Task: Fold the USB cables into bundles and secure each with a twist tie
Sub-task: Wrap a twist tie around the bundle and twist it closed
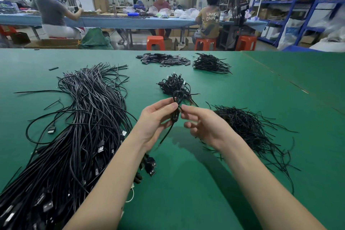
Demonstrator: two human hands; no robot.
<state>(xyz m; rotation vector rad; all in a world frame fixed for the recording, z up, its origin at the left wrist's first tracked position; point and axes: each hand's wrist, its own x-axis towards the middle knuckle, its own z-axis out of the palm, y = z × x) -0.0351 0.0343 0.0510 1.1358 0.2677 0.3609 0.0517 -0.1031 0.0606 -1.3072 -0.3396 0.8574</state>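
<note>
A folded black USB cable bundle (177, 106) is held upright above the green table (186, 173). My left hand (155, 121) grips its middle between thumb and fingers. My right hand (201, 125) pinches something thin at the bundle's waist with fingertips, too small to tell apart from the cable. One loose cable end hangs down below my left hand. A large heap of loose USB cables (74, 136) lies to the left. A pile of black twist ties (248, 129) lies on the right. Finished tied bundles (174, 84) sit just beyond my hands.
At the far edge lie a pile of small black flat pieces (162, 59) and another heap of bundled cables (211, 63). Beyond the table, people sit on orange stools (155, 42) at a blue bench. Blue shelving (298, 5) stands at the right.
</note>
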